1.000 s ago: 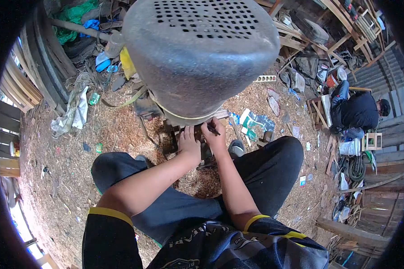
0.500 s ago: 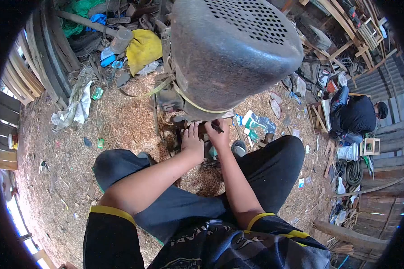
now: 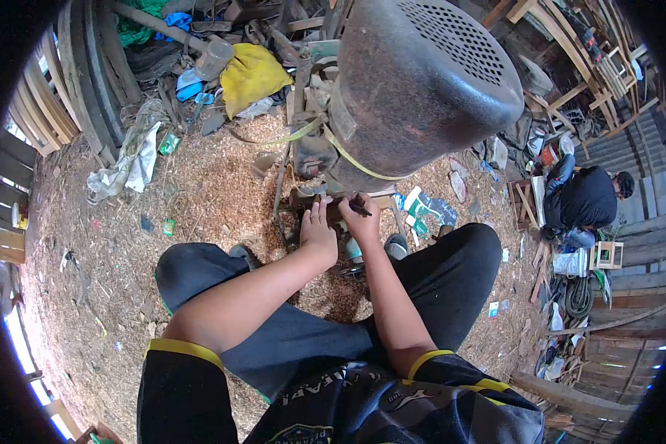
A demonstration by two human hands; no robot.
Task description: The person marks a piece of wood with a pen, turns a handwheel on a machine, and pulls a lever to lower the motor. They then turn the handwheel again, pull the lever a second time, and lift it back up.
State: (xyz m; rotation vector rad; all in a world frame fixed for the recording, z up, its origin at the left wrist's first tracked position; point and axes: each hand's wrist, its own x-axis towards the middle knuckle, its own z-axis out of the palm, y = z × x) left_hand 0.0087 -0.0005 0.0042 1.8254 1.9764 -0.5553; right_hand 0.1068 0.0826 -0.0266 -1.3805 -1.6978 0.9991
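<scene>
Black tool [image 3: 361, 211] in right fingers [image 3: 368, 202], perforated metal housing [image 3: 422, 100]

Dark tool [image 3: 360, 210]; grey, brown-mottled housing [image 3: 422, 107]; yellow sack [image 3: 253, 78]; black sleeve [image 3: 185, 396], yellow trim [image 3: 186, 351].

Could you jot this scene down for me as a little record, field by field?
Left hand: fingers extended at a dark piece
Right hand: grips a slim, dark, pen-like object
Ahead: large worn metal housing with a perforated end
Ground: scattered wood shavings
Upper left: yellow sack
Far right: another person in dark clothing
</scene>
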